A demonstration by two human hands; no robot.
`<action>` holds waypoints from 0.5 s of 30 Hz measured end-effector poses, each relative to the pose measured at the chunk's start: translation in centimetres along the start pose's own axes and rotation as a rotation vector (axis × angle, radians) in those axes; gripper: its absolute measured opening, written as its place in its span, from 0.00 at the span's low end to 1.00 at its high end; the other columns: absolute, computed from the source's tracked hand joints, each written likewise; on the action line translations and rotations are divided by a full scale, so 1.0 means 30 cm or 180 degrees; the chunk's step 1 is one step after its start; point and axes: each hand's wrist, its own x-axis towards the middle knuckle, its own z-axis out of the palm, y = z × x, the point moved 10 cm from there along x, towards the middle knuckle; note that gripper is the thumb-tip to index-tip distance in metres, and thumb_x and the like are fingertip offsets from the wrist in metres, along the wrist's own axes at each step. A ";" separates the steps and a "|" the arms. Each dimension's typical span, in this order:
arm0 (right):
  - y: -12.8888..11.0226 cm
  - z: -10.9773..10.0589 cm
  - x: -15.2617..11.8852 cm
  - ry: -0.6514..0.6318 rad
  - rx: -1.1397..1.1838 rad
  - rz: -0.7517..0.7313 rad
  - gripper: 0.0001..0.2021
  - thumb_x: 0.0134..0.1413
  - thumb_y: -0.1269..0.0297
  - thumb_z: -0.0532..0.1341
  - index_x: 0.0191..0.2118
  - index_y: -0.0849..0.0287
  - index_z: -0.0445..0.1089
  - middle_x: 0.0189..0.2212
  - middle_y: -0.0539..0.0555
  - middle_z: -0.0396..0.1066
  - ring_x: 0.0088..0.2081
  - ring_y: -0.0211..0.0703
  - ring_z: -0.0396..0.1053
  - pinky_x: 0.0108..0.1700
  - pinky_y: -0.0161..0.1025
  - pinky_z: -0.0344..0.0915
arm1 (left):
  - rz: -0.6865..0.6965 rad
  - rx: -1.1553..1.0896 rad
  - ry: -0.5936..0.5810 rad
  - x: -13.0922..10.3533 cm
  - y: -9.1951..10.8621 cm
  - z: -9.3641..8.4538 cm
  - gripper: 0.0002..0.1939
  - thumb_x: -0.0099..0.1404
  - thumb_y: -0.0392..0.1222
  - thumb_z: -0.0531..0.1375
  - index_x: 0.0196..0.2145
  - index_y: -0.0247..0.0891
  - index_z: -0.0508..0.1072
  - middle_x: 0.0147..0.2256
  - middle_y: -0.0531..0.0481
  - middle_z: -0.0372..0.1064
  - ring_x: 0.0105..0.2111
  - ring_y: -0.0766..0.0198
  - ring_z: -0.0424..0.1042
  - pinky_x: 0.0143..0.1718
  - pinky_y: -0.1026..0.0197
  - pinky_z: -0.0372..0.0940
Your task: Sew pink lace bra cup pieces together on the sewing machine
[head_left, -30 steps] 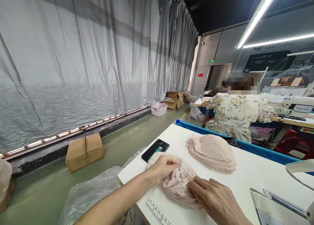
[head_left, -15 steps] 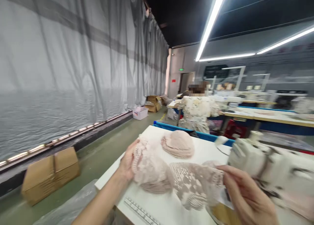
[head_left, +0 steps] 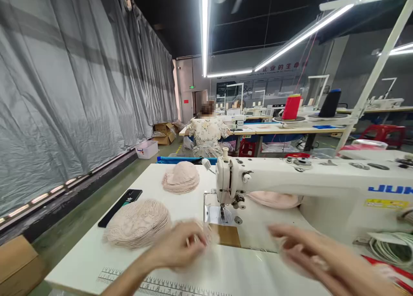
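Note:
My left hand (head_left: 180,246), fingers curled, is closed on a thin pale-pink lace piece (head_left: 211,236) that is blurred by motion, in front of the sewing machine's needle area. My right hand (head_left: 309,251) hovers over the table's right part, smeared by motion; whether a pale bit under its fingers is fabric I cannot make out. Left of my left hand lies a stack of pale-pink lace cups (head_left: 138,223). Behind it a second stack of pink cups (head_left: 181,177) sits on the white table (head_left: 77,261). The white sewing machine (head_left: 226,180) stands between and beyond my hands.
A black phone (head_left: 121,207) lies beside the lace stack, and a ruler scale (head_left: 161,284) runs along the front edge. Another pink piece (head_left: 274,199) rests under the machine arm. A person (head_left: 208,134) sits ahead with their back turned. Cardboard box (head_left: 19,266) at left.
The view has swung right, bringing the sewing machine to the middle. The lace that both hands spread over the stack has left it; my left hand has moved right of the stack.

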 end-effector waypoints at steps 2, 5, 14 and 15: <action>-0.001 0.131 -0.006 -0.0465 0.0271 -0.0013 0.17 0.63 0.60 0.51 0.56 0.42 0.60 0.36 0.51 0.78 0.32 0.42 0.77 0.32 0.33 0.72 | 0.0024 0.0331 -0.0263 0.029 -0.003 0.120 0.07 0.54 0.33 0.58 0.31 0.40 0.73 0.37 0.52 0.68 0.36 0.63 0.67 0.40 0.63 0.61; -0.004 0.265 -0.021 -0.0987 -0.0001 -0.0072 0.15 0.61 0.72 0.47 0.44 0.51 0.68 0.31 0.51 0.77 0.29 0.41 0.75 0.29 0.34 0.70 | 0.0116 0.1135 -0.0547 0.041 -0.005 0.216 0.12 0.57 0.31 0.57 0.37 0.44 0.72 0.42 0.51 0.65 0.40 0.61 0.66 0.42 0.62 0.61; -0.064 0.357 -0.046 -0.1528 -0.0733 -0.1162 0.25 0.52 0.56 0.64 0.56 0.48 0.65 0.54 0.54 0.66 0.49 0.62 0.69 0.38 0.58 0.74 | 0.0874 0.1358 -0.0987 0.047 0.009 0.261 0.22 0.67 0.46 0.55 0.59 0.53 0.59 0.63 0.51 0.50 0.64 0.49 0.43 0.62 0.40 0.37; -0.062 0.366 -0.055 -0.1561 -0.0754 -0.1222 0.25 0.54 0.55 0.62 0.58 0.47 0.62 0.55 0.54 0.64 0.51 0.63 0.68 0.38 0.61 0.73 | 0.0911 0.1326 -0.1105 0.048 0.001 0.271 0.24 0.67 0.50 0.54 0.60 0.55 0.57 0.64 0.51 0.47 0.65 0.47 0.39 0.62 0.37 0.33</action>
